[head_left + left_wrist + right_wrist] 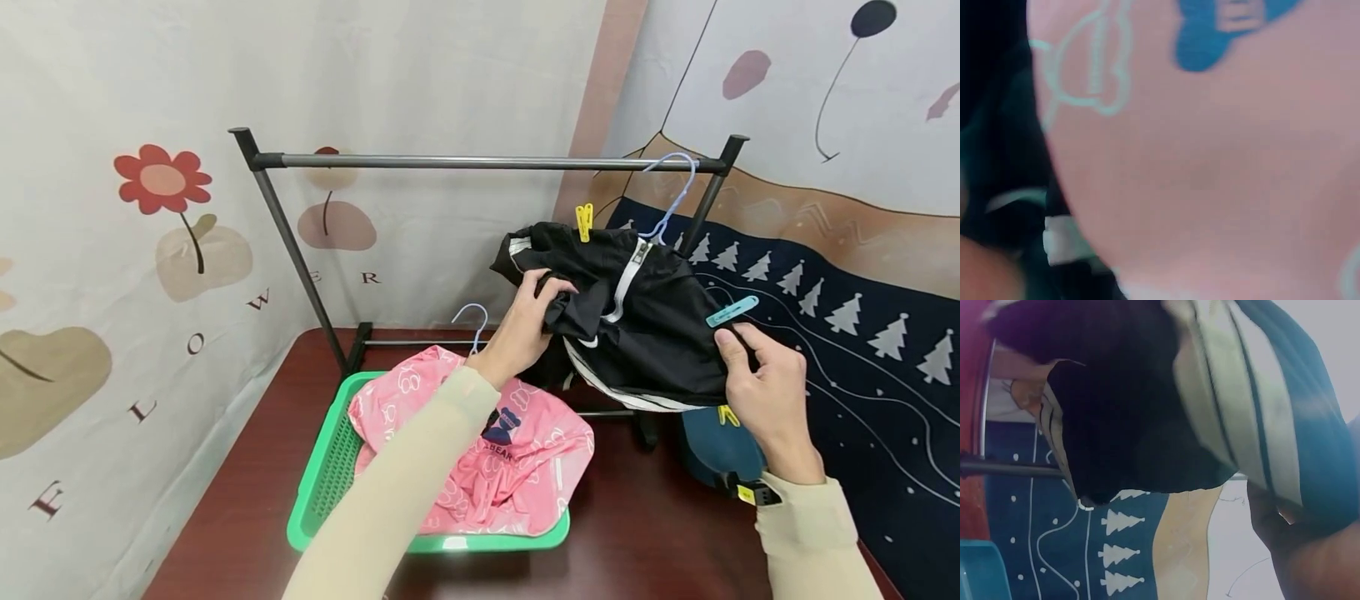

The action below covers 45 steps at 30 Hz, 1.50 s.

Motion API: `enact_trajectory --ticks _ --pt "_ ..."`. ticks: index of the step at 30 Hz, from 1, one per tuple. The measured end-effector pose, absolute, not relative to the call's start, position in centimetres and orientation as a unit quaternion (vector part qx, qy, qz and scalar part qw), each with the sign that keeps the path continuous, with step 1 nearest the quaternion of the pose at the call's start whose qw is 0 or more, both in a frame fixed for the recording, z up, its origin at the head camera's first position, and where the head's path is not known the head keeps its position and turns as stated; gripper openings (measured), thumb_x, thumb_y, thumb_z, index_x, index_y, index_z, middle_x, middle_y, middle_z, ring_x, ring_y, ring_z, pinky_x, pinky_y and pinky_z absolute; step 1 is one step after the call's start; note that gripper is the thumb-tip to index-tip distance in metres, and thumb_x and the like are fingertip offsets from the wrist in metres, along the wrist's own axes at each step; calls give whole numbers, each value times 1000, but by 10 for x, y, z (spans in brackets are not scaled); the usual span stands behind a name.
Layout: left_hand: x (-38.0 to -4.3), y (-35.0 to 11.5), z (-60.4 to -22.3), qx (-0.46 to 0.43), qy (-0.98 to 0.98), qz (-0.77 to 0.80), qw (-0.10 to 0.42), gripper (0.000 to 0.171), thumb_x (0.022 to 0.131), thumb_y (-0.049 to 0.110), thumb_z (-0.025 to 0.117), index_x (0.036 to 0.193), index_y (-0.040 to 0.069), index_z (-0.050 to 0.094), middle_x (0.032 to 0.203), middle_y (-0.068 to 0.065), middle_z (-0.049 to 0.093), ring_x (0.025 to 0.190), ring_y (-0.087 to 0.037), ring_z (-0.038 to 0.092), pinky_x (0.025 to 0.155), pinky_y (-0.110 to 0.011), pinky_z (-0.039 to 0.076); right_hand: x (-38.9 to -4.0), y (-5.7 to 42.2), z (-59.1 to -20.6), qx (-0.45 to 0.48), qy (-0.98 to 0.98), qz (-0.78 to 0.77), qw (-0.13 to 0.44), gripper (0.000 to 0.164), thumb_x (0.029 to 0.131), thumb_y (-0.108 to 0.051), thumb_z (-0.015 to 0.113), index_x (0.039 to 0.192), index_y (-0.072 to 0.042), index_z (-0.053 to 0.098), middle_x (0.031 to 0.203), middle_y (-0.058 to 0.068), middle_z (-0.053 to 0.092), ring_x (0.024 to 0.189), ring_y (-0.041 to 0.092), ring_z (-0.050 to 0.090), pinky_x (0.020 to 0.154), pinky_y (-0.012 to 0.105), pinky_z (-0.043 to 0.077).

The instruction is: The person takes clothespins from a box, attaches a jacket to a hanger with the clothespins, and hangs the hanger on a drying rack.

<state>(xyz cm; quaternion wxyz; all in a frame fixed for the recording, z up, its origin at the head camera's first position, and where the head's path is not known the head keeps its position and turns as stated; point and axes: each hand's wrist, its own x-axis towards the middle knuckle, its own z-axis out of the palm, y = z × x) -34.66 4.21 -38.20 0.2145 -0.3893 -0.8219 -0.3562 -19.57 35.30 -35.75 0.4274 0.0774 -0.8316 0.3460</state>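
A black jacket with white stripes [667, 325] and a white zipper hangs from a light-blue hanger [678, 196] at the rack's right end. My left hand [528, 321] grips a bunched fold of its left part, fingers curled into the cloth. At the opposite edge, my right hand [768, 392] pinches the fabric between thumb and fingers. Just above those fingers a light-blue clothespin [731, 311] sits on the jacket; a yellow clothespin [584, 222] stands at its top. From the right wrist, the jacket's striped edge [1254, 406] shows close up.
A metal clothes rack [480, 162] stands on the dark red table [247, 492]. Under my left arm, a green basket [315, 492] holds a pink garment [517, 467]; another hanger hook [472, 315] rises behind it. A blue container [712, 454] with a yellow clothespin [726, 415] is at right.
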Motion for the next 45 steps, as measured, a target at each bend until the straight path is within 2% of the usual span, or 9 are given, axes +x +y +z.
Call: enact_trajectory --ticks 6,8,12,16,20,24,31,40,45 --pt "-350 27 -392 -318 -906 -274 53 112 96 34 99 183 12 32 192 -20 23 171 -47 44 135 -57 48 -201 358 -362 65 -829 342 438 19 116 -10 70 107 4 81 90 -40 60 79 -11 49 76 13 36" --pt "-351 23 -394 -296 -917 -267 31 117 97 47 97 184 8 29 192 -19 25 172 -46 45 137 -57 46 -202 359 -363 61 -828 336 445 17 115 -8 71 107 3 82 91 -31 68 80 -13 49 77 13 35" --pt "-351 19 -396 -275 -917 -285 36 85 108 51 84 174 9 50 175 -20 48 157 -42 59 131 -54 52 -201 363 -365 58 -825 326 459 14 112 -6 74 104 3 82 84 -7 68 75 -12 44 73 14 32" --pt "-349 24 -396 -297 -909 -291 35 43 116 40 75 151 17 68 143 -20 70 134 -37 70 116 -53 60 -201 366 -367 57 -820 334 462 14 112 -5 74 105 4 82 85 -32 62 73 -10 43 72 15 32" --pt "-345 39 -397 -319 -904 -283 -3 43 115 39 76 146 12 62 127 -18 80 124 -34 77 111 -50 61 -198 368 -366 60 -815 342 464 17 114 -6 71 108 6 81 94 -52 58 77 -12 47 75 13 34" --pt "-343 56 -400 -289 -906 -310 -11 46 114 32 79 146 3 61 119 -11 88 108 -26 84 109 -39 63 -196 368 -365 63 -815 342 463 20 114 -7 71 104 7 79 89 -49 56 76 -10 45 73 16 33" --pt "-347 67 -399 -186 -909 -372 15 12 111 5 68 112 3 80 85 -6 89 67 -17 85 85 -28 68 -191 372 -362 67 -817 338 462 18 113 -6 72 101 5 80 80 -38 53 68 -7 42 66 18 32" --pt "-363 58 -389 -21 -859 -496 123 29 117 11 51 140 -3 61 117 -28 85 120 -49 81 108 -55 64 -187 379 -361 44 -809 349 470 21 115 -10 71 105 7 80 90 -45 59 78 -11 48 76 12 36" --pt "-366 56 -396 -76 -859 -501 71 46 120 15 49 162 -2 46 157 -29 70 128 -53 75 112 -58 60 -185 381 -362 33 -804 352 477 23 115 -11 71 106 8 79 92 -47 58 80 -12 49 78 12 37"
